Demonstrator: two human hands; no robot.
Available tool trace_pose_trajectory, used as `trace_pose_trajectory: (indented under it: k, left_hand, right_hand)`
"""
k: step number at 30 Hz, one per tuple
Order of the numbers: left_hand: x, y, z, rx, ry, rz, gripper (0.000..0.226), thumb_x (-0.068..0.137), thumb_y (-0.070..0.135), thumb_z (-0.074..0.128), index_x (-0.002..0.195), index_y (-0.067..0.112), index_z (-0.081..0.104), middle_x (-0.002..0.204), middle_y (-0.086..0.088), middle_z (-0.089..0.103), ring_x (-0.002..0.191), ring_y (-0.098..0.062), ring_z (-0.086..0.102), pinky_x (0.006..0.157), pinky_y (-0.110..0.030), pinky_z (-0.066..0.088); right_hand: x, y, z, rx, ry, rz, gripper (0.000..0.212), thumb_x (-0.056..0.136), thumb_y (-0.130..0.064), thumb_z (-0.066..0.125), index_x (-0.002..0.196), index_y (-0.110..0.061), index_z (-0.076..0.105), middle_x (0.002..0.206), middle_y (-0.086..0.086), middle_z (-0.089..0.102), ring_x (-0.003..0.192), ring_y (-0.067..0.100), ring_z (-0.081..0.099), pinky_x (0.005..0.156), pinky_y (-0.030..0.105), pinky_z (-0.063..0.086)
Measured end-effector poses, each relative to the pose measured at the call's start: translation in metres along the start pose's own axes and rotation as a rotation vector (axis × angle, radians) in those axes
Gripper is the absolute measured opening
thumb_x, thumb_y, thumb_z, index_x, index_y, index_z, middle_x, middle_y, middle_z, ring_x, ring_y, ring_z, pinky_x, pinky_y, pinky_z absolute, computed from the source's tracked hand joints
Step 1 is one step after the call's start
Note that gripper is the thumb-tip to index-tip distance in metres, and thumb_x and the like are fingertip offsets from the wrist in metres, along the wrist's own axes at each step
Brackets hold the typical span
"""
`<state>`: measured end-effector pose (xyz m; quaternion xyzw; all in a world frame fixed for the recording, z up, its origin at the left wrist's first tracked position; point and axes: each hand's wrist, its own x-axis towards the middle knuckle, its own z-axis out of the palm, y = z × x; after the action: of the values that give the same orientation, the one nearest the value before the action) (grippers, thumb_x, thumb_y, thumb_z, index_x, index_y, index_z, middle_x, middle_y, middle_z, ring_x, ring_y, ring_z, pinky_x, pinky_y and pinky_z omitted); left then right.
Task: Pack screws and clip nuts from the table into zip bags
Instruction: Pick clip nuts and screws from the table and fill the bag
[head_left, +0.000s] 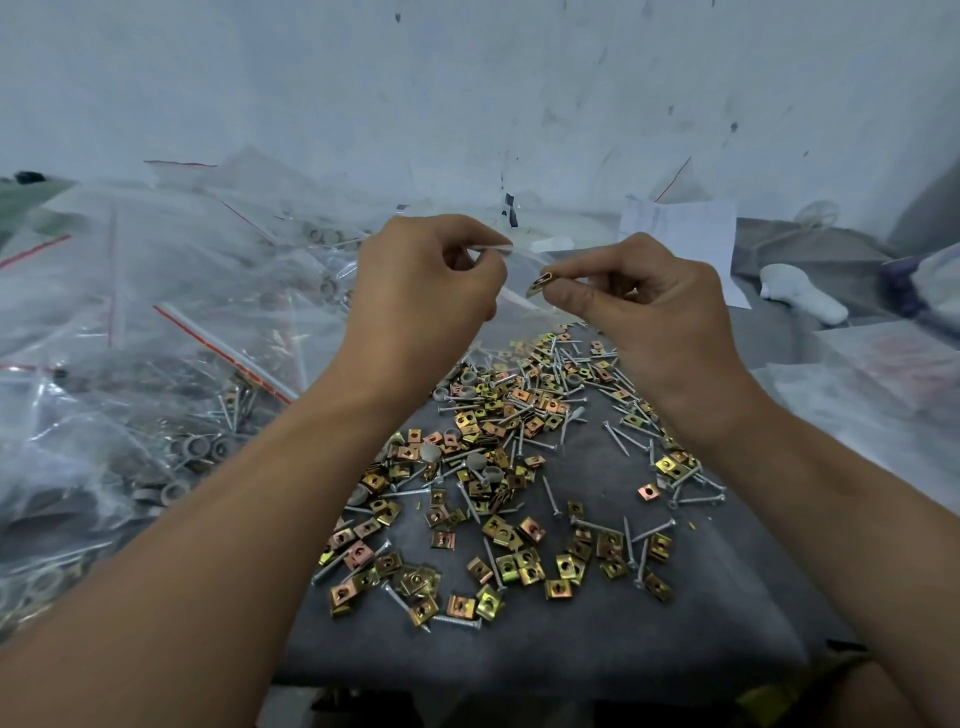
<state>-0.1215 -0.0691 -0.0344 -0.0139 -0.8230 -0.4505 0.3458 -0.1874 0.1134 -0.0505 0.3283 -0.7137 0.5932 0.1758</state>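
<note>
A single clip nut (538, 284) is pinched between the thumb and forefinger of the right hand (644, 317), held in the air just beside the mouth of a clear zip bag (511, 270). The left hand (423, 291) has its fingers curled, pinching the bag's top edge; the film is so transparent that its outline and any contents are hard to make out. Below both hands, loose clip nuts (498, 530) and screws (618, 441) lie scattered over the dark grey desk (571, 644), mixed with a few round grey caps (431, 453). To the left, a heap of filled bags (130, 332) with red seal strips blurs together, its lower part hidden by the left forearm. Far right, a white object (802, 295) and a paper sheet (685, 228) are too blurred to identify, and the desk's near edge is cut off by the forearms.
</note>
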Motion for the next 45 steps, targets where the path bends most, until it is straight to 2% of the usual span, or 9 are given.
trace_pose_trajectory:
  k: [7,13,20,28,30,32,36,40,45]
  left_hand:
    - [0.0,0.001,0.0,-0.037,-0.016,-0.012,0.02,0.101,0.01,0.064,0.108,0.015,0.082,0.06,0.0,0.07,0.046,-0.006,0.058,0.058,-0.025,0.048]
    - [-0.001,0.002,0.002,-0.068,-0.062,-0.046,0.018,0.099,0.013,0.064,0.098,0.015,0.082,0.062,-0.001,0.073,0.045,-0.009,0.055,0.051,-0.026,0.046]
    - [0.0,-0.002,0.005,-0.072,-0.089,-0.083,0.019,0.1,0.015,0.063,0.093,0.015,0.081,0.065,-0.001,0.075,0.046,-0.015,0.059,0.047,-0.027,0.047]
    - [0.008,-0.019,-0.004,-0.098,0.103,-0.274,0.025,0.093,0.01,0.061,0.076,0.013,0.078,0.066,-0.001,0.076,0.045,-0.013,0.059,0.046,-0.026,0.046]
    - [0.012,-0.02,-0.007,-0.131,0.179,-0.311,0.023,0.093,0.009,0.062,0.075,0.012,0.077,0.064,-0.002,0.075,0.043,-0.013,0.058,0.046,-0.023,0.044]
    - [0.015,-0.02,-0.007,-0.176,0.23,-0.323,0.021,0.093,0.008,0.062,0.077,0.008,0.077,0.062,-0.005,0.074,0.043,-0.015,0.056,0.046,-0.024,0.043]
    - [0.017,-0.019,-0.007,-0.203,0.259,-0.316,0.019,0.092,0.007,0.063,0.08,0.002,0.077,0.059,-0.005,0.072,0.042,-0.017,0.055,0.046,-0.022,0.04]
    - [0.017,-0.021,-0.01,-0.205,0.276,-0.317,0.02,0.091,0.005,0.06,0.087,-0.005,0.076,0.058,-0.005,0.071,0.042,-0.018,0.052,0.046,-0.021,0.04]
    - [0.017,-0.021,-0.012,-0.172,0.283,-0.343,0.019,0.093,0.004,0.06,0.087,-0.006,0.076,0.058,-0.005,0.071,0.042,-0.018,0.053,0.047,-0.021,0.041]
  right_hand:
    - [0.002,-0.007,0.0,0.241,0.044,0.107,0.02,0.07,-0.031,0.086,0.09,-0.027,0.082,0.108,0.032,0.067,0.094,0.029,0.06,0.097,0.049,0.054]
    - [0.002,-0.005,-0.004,0.108,0.033,0.091,0.014,0.078,-0.026,0.086,0.091,-0.029,0.081,0.102,0.02,0.07,0.089,0.019,0.06,0.086,0.037,0.054]
    - [-0.002,-0.012,0.001,-0.413,0.019,-0.106,0.014,0.085,-0.036,0.083,0.096,-0.028,0.08,0.099,-0.005,0.061,0.088,0.009,0.057,0.076,0.017,0.045]
    - [-0.008,-0.014,0.002,-0.348,0.043,-0.042,0.006,0.09,-0.026,0.078,0.093,-0.027,0.074,0.097,-0.008,0.066,0.085,0.006,0.064,0.072,0.013,0.048]
    - [-0.009,-0.012,0.003,-0.35,-0.049,-0.034,0.007,0.087,-0.025,0.081,0.091,-0.025,0.075,0.091,-0.009,0.068,0.081,0.006,0.063,0.069,0.012,0.046]
    - [-0.01,-0.006,0.008,-0.434,-0.277,0.009,0.008,0.085,-0.029,0.084,0.091,-0.025,0.079,0.085,-0.013,0.07,0.077,0.005,0.063,0.067,0.012,0.044]
    - [-0.016,0.011,0.026,-0.707,-0.606,-0.006,0.012,0.086,-0.033,0.082,0.097,-0.029,0.081,0.093,-0.01,0.072,0.082,0.003,0.059,0.077,0.024,0.046]
    - [-0.017,0.028,0.034,-0.772,-0.538,-0.004,0.019,0.087,-0.036,0.08,0.105,-0.032,0.075,0.096,-0.011,0.059,0.077,-0.002,0.048,0.07,0.02,0.034]
    - [-0.018,0.042,0.039,-0.829,-0.52,0.032,0.016,0.091,-0.041,0.076,0.103,-0.032,0.078,0.104,-0.006,0.054,0.095,0.016,0.054,0.081,0.031,0.041]
